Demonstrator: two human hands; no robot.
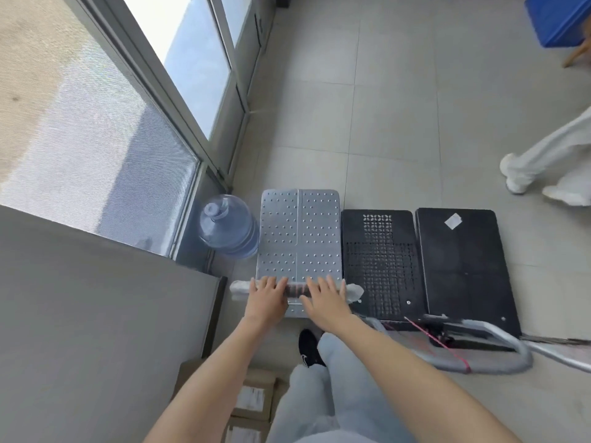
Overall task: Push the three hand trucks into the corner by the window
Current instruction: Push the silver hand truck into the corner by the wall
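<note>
Three hand trucks stand side by side on the tiled floor near the window. The silver studded hand truck (299,231) is leftmost, next to a water jug. A black perforated hand truck (380,260) sits in the middle and a black smooth hand truck (460,266) on the right, with a folded grey handle (499,362) lying at their near end. My left hand (267,297) and my right hand (326,300) both rest on the silver truck's wrapped handle bar (295,289), fingers laid over it.
A blue water jug (228,227) stands between the silver truck and the window frame (204,174). A grey cabinet (96,314) fills the left. Cardboard boxes (252,398) lie by my legs. Another person's legs (543,161) are at the right, with a blue crate (559,20) beyond.
</note>
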